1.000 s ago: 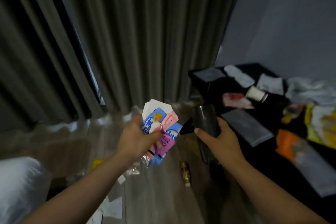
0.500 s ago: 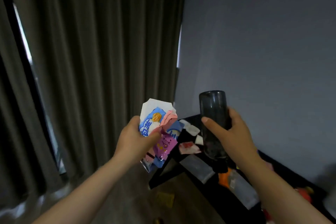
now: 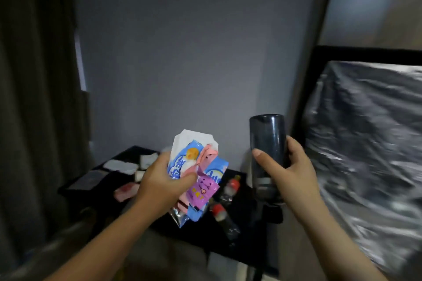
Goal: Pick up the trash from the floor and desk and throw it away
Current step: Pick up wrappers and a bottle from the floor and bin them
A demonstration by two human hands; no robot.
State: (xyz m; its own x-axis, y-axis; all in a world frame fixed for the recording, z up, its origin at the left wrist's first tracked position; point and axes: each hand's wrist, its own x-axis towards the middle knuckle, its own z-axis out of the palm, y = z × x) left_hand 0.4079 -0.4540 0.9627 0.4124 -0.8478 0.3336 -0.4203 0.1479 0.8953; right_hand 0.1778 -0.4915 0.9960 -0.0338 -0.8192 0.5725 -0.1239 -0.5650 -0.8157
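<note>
My left hand clutches a bunch of snack wrappers in white, blue, pink and purple, held at chest height. My right hand grips a dark plastic bottle upside down, its flat base up. Below both hands stands a black desk littered with trash: white paper scraps, a red and white wrapper and two small bottles with red caps.
A dark curtain hangs on the left and a grey wall is straight ahead. At the right a black frame holds something covered in crinkled plastic sheeting. Wooden floor shows under the desk.
My view has swung right from the curtain and floor to the wall, desk and plastic-covered object. Both hands keep the same hold on the wrappers and the bottle.
</note>
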